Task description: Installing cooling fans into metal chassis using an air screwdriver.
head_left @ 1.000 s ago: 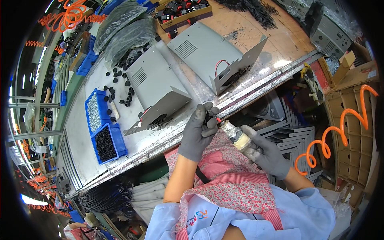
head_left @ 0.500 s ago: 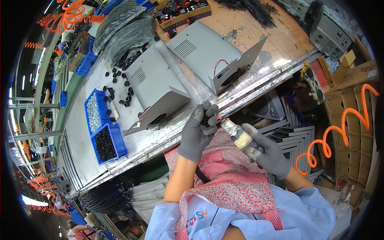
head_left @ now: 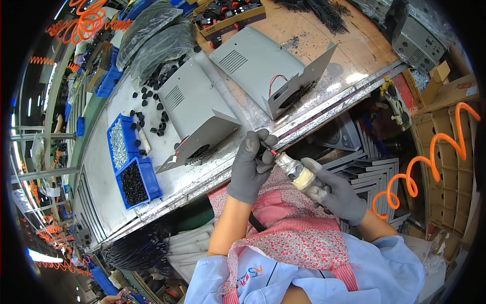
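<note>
My left hand (head_left: 250, 164), in a grey glove, is closed round a small black part (head_left: 261, 152) just in front of the bench edge. A thin red piece (head_left: 273, 152) juts from that part toward the right; most of the part is hidden by the fingers. My right hand (head_left: 336, 195), gloved too, grips a cylindrical hand tool (head_left: 304, 178) wrapped in tape and clear film. The tool's narrow tip points up and left and meets or nearly meets the red piece. Two grey sheet-metal housings (head_left: 195, 101) (head_left: 255, 63) stand on the bench beyond my hands.
On the left of the bench (head_left: 96, 187), blue bins (head_left: 143, 188) hold silver and black small parts. Loose black caps (head_left: 163, 116) lie beside them. A carton (head_left: 230, 23) of red-black parts stands at the back. An orange coiled hose (head_left: 414, 187) hangs at right, near stacked metal frames (head_left: 377, 175).
The tool in my right hand has shifted slightly left and up, its tip closer to the part in my left hand. My left hand has barely moved and keeps its grip.
</note>
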Available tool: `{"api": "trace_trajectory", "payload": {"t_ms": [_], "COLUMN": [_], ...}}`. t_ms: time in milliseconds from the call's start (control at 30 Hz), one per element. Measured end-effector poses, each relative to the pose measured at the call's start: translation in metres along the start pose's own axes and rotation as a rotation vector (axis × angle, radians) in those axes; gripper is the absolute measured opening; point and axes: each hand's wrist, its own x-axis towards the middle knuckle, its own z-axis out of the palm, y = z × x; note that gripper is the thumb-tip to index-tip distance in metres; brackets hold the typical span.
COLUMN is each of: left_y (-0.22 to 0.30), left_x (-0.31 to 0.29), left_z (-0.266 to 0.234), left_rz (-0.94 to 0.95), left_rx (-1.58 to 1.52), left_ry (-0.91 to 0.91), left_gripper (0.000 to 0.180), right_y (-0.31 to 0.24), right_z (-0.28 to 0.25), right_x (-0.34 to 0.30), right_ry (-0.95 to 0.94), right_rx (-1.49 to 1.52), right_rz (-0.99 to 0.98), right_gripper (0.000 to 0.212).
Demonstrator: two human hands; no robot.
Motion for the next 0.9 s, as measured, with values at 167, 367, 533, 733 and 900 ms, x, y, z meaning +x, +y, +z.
{"api": "trace_trajectory", "payload": {"t_ms": [167,367,533,733,900], "left_y": [-0.005,-0.003,0.012,0.012,0.018], "left_x": [-0.001,0.006,0.013,0.06,0.081], "left_z": [0.005,0.002,0.025,-0.013,0.01], "left_rz": [0.07,0.077,0.213,0.315,0.541], "left_rx": [0.132,0.157,0.563,1.208,1.683], "left_ry": [0.061,0.054,0.111,0.013,-0.069], "left_gripper": [0.047,0.06,0.059,0.066,0.039], "right_y": [0.007,-0.009,-0.022,-0.004,0.001], "right_z": [-0.007,-0.01,-0.031,-0.064,-0.087], "right_x": [-0.004,0.001,0.016,0.06,0.088], "right_ry": [-0.041,0.099,0.289,0.306,0.24], "right_rx": [0.315,0.037,-0.565,-0.759,-0.834], "right_rz": [0.141,-0.071,-0.391,-0.54,-0.53], "right_gripper": [0.063,0.073,0.068,0.059,0.058]}}
